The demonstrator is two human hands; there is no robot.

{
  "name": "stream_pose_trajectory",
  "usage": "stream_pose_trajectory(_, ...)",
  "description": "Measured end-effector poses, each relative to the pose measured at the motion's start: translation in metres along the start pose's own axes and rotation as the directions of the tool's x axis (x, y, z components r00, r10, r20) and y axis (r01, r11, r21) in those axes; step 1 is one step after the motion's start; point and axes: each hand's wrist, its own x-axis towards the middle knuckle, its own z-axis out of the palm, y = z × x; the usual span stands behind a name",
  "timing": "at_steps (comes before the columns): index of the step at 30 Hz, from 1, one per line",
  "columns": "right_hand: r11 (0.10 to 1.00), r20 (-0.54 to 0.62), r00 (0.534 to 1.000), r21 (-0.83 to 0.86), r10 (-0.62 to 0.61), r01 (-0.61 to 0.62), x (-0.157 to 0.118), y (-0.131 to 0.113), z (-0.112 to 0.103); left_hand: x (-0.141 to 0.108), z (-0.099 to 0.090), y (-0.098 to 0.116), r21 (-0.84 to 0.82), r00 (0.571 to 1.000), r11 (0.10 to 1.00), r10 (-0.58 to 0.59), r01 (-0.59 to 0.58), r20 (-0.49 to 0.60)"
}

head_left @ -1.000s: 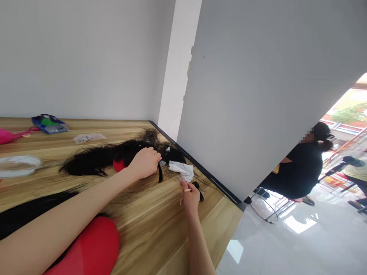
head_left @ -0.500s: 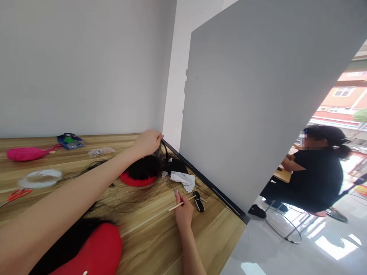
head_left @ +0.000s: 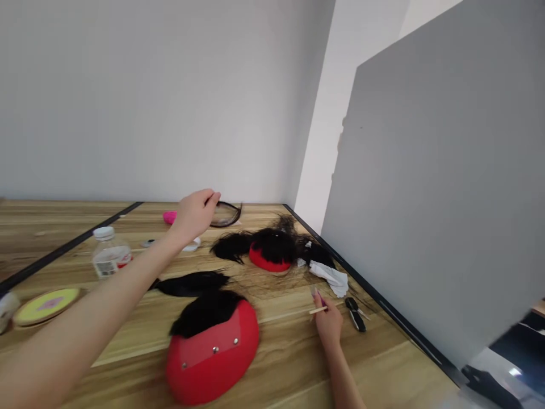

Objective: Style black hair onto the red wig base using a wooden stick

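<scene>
My left hand [head_left: 198, 215] is raised over the far part of the table, pinching a thin lock of black hair [head_left: 235, 220] that curves out to the right. My right hand [head_left: 330, 326] rests on the wood with its fingers closed around a thin wooden stick [head_left: 317, 311]. Something small and purple also shows in its fingers, too blurred to name. Nearest to me lies a red padded form [head_left: 208, 375] with silver pins and black hair [head_left: 206, 312] across its top. Farther back, a second red form [head_left: 268, 262] carries black hair.
A white cloth [head_left: 330, 276] and black keys [head_left: 355, 314] lie beside my right hand. On the left stand a plastic bottle [head_left: 109, 253] and a yellow round object [head_left: 47, 305]. Loose black hair [head_left: 191, 283] lies mid-table. A grey partition [head_left: 426, 187] borders the right side.
My view has turned left. My left hand has moved away from the partition corner toward the left, with the lock of hair trailing from it. My right hand still holds the stick.
</scene>
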Motion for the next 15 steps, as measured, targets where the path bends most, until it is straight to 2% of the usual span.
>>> stream_pose_trajectory(4,0.999,0.074,0.997,-0.035,0.020,-0.017,-0.007,-0.003,0.001,-0.056,-0.021,-0.052,0.015,0.999,0.999,-0.052,0.053,-0.014)
stream_pose_trajectory(7,0.998,0.123,0.992,-0.058,0.024,-0.017,-0.010,-0.005,0.003,-0.093,-0.027,-0.079,-0.029,0.991,0.992,-0.125,0.124,-0.047)
stream_pose_trajectory(11,0.997,0.150,0.988,-0.078,0.023,-0.012,-0.012,-0.006,0.006,-0.125,-0.037,-0.097,-0.182,0.959,0.953,-0.265,0.244,-0.100)
stream_pose_trajectory(15,0.997,0.140,0.990,-0.074,0.017,-0.007,-0.013,-0.010,0.008,-0.141,-0.048,-0.105,-0.421,0.909,0.845,-0.405,0.329,-0.102)
